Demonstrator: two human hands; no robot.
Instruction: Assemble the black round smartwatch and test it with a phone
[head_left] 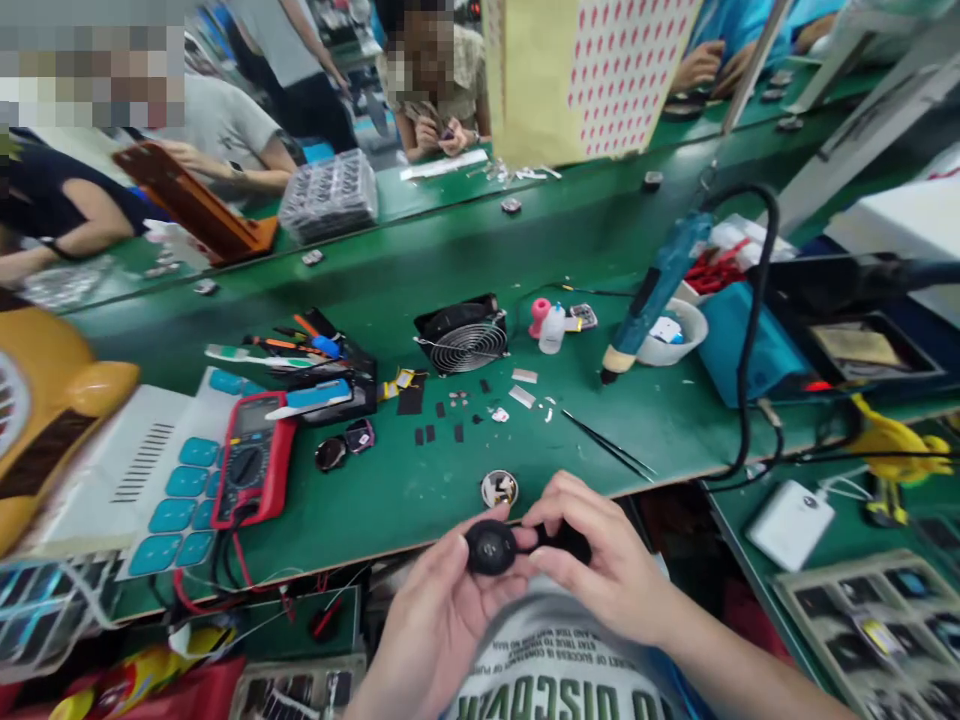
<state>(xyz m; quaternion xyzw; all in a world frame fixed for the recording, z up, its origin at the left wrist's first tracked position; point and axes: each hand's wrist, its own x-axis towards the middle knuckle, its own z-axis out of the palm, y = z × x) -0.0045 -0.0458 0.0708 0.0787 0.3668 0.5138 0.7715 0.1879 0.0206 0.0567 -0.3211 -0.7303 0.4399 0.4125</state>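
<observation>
In front of my body, at the bench's near edge, my left hand (450, 590) is closed on a small round black device (491, 547) with a faint mark on its face. My right hand (611, 560) pinches a dark strap-like piece (566, 542) beside it; a narrow black part seems to join the two. What exactly the device is, I cannot make out. Just beyond my fingers lies a round metal-rimmed part (499, 489), its pale and dark innards showing. Black tweezers (607, 443) rest to the right.
Small dark pads and metal strips (523, 396) are scattered mid-bench, before a black fan (465, 338). A red multimeter (253, 460) and tool holder (330, 385) stand left. An electric screwdriver (652, 295) hangs at right, near a white bowl (679, 335). Co-workers sit across the bench.
</observation>
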